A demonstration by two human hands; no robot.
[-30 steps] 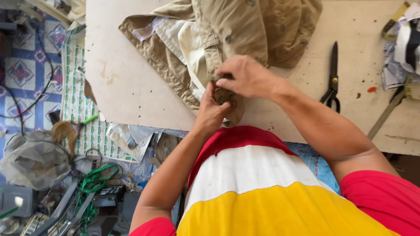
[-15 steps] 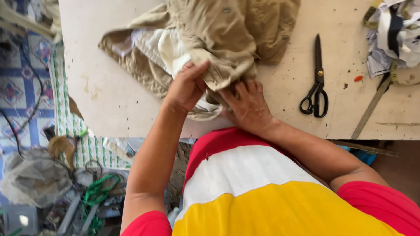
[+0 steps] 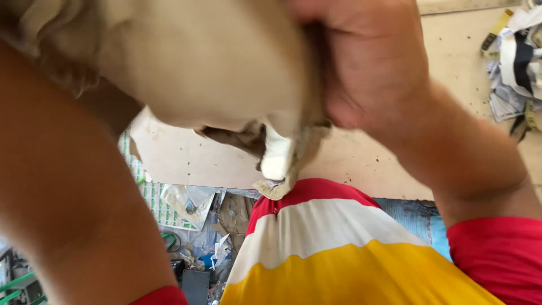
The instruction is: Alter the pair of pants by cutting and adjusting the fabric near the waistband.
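Item: khaki garment [image 3: 209, 62], beige cloth with a pale lining, raised close to the camera and filling the upper left of the view. Its upper part is cut off by the frame; a white pocket flap [image 3: 278, 152] and a frayed hem hang from its lower edge, above the near edge of the tabletop [image 3: 361, 164].

Right hand [image 3: 361, 62]: closed on the right side of the garment, fingers folded into the cloth; fingertips hidden, top of the hand cut off.

Left hand: not visible. Only the left forearm [image 3: 62, 186] shows, blurred and very near, running up behind the cloth, so its grip cannot be told.

Tabletop: pale board, speckled, mostly hidden behind garment and arms.

Far right: heap of cloth scraps [image 3: 519, 62] in white, grey and dark, partly cut off.

Near: the person's striped shirt [image 3: 339, 248], red, white and yellow.

Lower left, on the floor [image 3: 197, 237]: mixed litter, plastic bags, paper and green items, too blurred to identify singly.
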